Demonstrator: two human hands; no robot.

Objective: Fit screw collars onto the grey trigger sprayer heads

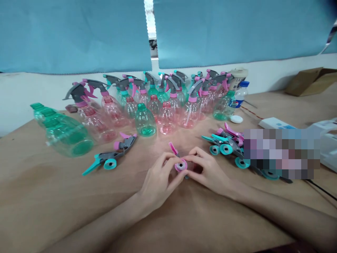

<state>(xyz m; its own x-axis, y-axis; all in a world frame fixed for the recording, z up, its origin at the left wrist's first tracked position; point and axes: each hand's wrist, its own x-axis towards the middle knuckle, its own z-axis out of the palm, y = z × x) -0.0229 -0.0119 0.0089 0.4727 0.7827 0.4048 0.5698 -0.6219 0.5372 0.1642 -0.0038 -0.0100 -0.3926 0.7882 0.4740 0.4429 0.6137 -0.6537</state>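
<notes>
1. In the head view, our left hand [160, 177] grasps one side of a pink-and-grey spray head [180, 165], thumb and fingers pinching its collar.
2. Our right hand [209, 172] pinches the opposite side, fingers bent.
3. We see the spray head between both hands, collar opening towards us, pink trigger [172, 148] sticking up beyond the left fingertips; we cannot tell whether it touches the tabletop [181, 225].
4. We judge it light, stiff plastic, rather smooth; the collar's rim seems our best hold, the thin trigger the weaker one.
5. Beyond our hands stand a green bottle [146, 123] and a pink bottle [166, 121]; right of the right hand, loose turquoise spray heads [225, 149] lie heaped.
</notes>
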